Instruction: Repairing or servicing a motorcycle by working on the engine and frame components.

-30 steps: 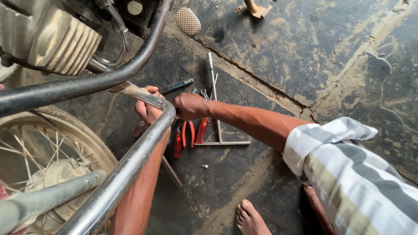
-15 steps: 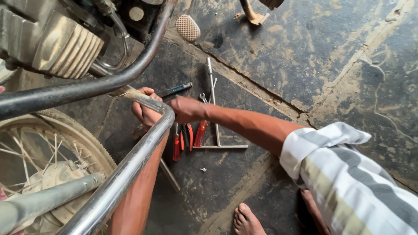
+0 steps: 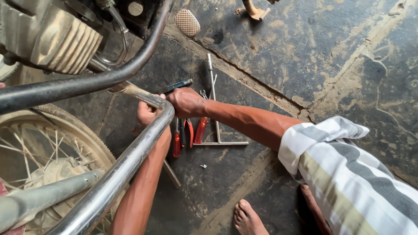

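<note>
The right hand (image 3: 186,102) is closed around a dark tool (image 3: 179,84), just beside the bend of the shiny round metal bar (image 3: 130,152). The left hand (image 3: 148,114) is behind this bar; I cannot tell its grip. On the rough, cracked floor (image 3: 305,56) under them lie red-handled pliers (image 3: 187,130) and a thin steel T-wrench (image 3: 214,104). The spoked wheel (image 3: 48,152) and ribbed engine (image 3: 56,39) leave little room on the left.

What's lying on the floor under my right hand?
Under the right hand lie red-handled tools, a second red handle, and a metal T-shaped wrench on the dark floor. The tool heads are covered by the hand and the chrome guard bar.
</note>
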